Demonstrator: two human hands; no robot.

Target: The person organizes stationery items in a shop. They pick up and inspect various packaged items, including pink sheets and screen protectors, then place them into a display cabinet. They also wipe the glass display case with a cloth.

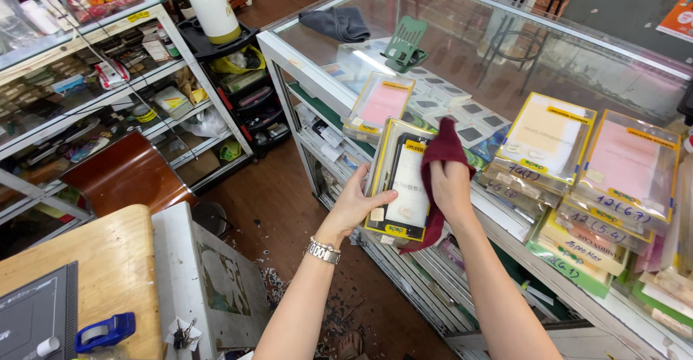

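Left hand (354, 205) grips packaged case (401, 187) | right hand (451, 187) presses maroon cloth (440, 151), covering case edge

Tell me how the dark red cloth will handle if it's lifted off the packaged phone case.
The dark red cloth likely goes floppy: it drapes over the right hand and hangs below the packaged phone case. Probably light and soft, and unlikely to slip against the glossy wrapping.

Left hand (355, 205) grasps phone case package (401, 180); right hand (451, 187) presses maroon cloth (442, 151) on it.

maroon cloth (442, 151), black-and-yellow packet (399, 187), pink-fronted packets (626, 159), grey cloth (336, 23), green stand (405, 45)
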